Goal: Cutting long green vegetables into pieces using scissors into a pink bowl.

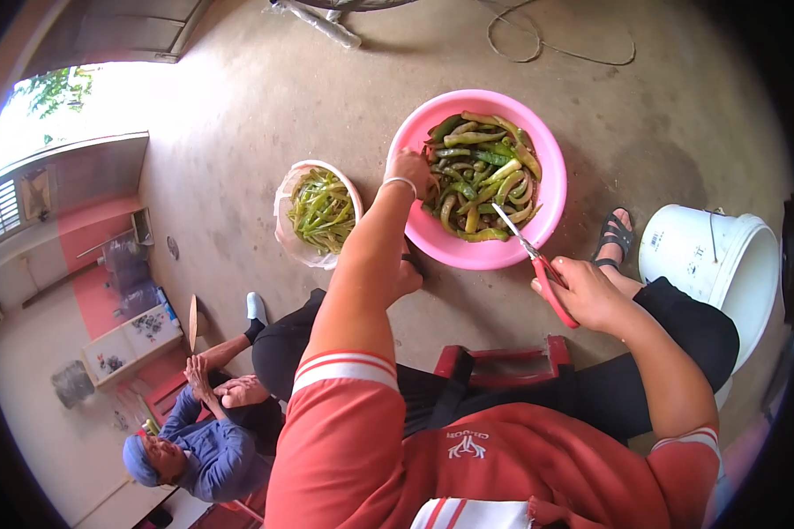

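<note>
A pink plastic basin (pixel 556 192) stands on the floor before me, with many long green peppers (pixel 483 165) in it, some dull and brownish. My left hand (pixel 411 169), with a bracelet at the wrist, reaches over the basin's left rim to the peppers. Its fingertips are hidden, so whether they hold a pepper does not show. My right hand (pixel 581 291) grips red-handled scissors (pixel 548 278), whose blades point up and left over the basin's lower right rim. Left of the basin, a pale bucket (pixel 356 198) holds thin green strips (pixel 321 210), seemingly cut pepper.
To my right a white plastic bucket (pixel 678 241) lies tilted, its mouth facing away. A person in blue (pixel 218 449) sits at the lower left with hands together. Cord (pixel 539 43) lies on the far floor. A red stool frame (pixel 559 354) is beneath me.
</note>
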